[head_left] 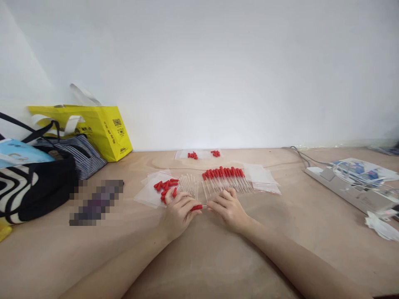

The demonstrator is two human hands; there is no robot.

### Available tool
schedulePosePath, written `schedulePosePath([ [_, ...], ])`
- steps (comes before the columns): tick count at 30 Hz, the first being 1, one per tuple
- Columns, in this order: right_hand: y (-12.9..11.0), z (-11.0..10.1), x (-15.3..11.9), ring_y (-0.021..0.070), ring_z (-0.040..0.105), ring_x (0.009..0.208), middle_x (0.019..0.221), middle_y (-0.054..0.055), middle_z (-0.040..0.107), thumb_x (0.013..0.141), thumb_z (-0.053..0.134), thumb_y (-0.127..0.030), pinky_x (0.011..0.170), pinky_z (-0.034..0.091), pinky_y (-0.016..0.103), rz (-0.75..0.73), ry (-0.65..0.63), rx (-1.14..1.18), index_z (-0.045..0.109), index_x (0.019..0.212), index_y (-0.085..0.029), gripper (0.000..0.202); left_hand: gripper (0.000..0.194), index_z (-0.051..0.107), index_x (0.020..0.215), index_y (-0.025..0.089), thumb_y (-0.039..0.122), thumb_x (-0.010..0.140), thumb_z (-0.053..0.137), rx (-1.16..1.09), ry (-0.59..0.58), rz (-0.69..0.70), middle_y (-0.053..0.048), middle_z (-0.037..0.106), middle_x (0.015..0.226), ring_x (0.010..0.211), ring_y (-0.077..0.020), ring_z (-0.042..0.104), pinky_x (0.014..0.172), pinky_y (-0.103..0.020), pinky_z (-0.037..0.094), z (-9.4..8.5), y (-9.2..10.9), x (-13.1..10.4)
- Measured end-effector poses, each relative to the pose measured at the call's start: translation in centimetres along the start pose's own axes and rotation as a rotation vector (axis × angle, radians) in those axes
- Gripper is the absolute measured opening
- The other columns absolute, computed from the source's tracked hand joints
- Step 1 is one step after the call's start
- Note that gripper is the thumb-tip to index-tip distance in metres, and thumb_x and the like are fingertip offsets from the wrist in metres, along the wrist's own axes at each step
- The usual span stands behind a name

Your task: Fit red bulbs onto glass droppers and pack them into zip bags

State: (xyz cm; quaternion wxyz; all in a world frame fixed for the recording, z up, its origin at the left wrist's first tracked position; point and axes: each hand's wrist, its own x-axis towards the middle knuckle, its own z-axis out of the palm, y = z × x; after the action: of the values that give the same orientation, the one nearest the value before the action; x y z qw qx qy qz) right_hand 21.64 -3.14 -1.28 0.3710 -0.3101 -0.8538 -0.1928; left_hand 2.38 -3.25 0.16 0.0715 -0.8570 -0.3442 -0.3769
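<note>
My left hand (181, 211) is closed on a red rubber dropper bulb (196, 207). Facing it, my right hand (229, 209) pinches a thin clear glass tube (204, 206), whose short visible end meets the bulb; how deep it sits inside I cannot tell. Beyond my right hand lies a row of droppers (222, 172) with red bulbs on their clear tubes. Bare glass tubes (188, 182) lie just past my left hand. Loose red bulbs (165, 187) rest on clear plastic bags (146, 193) to the left, some partly behind my fingers.
Farther back, a bag (204, 154) holds more red bulbs and tubes. More plastic bags (262, 178) lie right of the row. A yellow bag (106, 128) and a black bag (52, 187) stand left, near a blurred-out object (98, 203). At right is a power strip (346, 187) with cables.
</note>
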Motion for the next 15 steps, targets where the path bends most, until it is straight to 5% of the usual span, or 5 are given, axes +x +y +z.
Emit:
schedulePosePath([
  [9, -0.1, -0.6, -0.5, 0.0128, 0.039, 0.069, 0.068, 0.0, 0.059, 0.082, 0.048, -0.029, 0.063, 0.018, 0.03, 0.076, -0.14, 0.016, 0.063, 0.079, -0.022, 0.016, 0.021, 0.062, 0.076, 0.027, 0.034, 0.085, 0.045, 0.007, -0.046, 0.025, 0.004, 0.066, 0.069, 0.083, -0.0179, 0.054, 0.096, -0.047, 0.008, 0.5, -0.6, -0.6],
  [12, -0.2, -0.4, -0.5, 0.0135, 0.041, 0.07, 0.066, 0.001, 0.059, 0.081, 0.049, -0.027, 0.062, 0.017, 0.03, 0.155, -0.252, 0.019, 0.063, 0.077, -0.021, 0.016, 0.019, 0.058, 0.093, 0.028, 0.038, 0.083, 0.047, 0.059, -0.125, -0.033, 0.001, 0.066, 0.087, 0.09, -0.0202, 0.052, 0.096, -0.048, 0.008, 0.3, -1.0, -0.6],
  [15, 0.1, 0.3, 0.2, 0.0143, 0.045, 0.072, 0.067, 0.001, 0.061, 0.08, 0.047, -0.026, 0.063, 0.019, 0.029, 0.396, -0.304, 0.014, 0.063, 0.075, -0.021, 0.017, 0.047, 0.044, 0.117, 0.025, 0.046, 0.075, 0.053, 0.153, -0.169, -0.134, -0.006, 0.058, 0.108, 0.102, -0.0249, 0.046, 0.095, -0.05, 0.01, 0.0, -1.9, -0.6],
])
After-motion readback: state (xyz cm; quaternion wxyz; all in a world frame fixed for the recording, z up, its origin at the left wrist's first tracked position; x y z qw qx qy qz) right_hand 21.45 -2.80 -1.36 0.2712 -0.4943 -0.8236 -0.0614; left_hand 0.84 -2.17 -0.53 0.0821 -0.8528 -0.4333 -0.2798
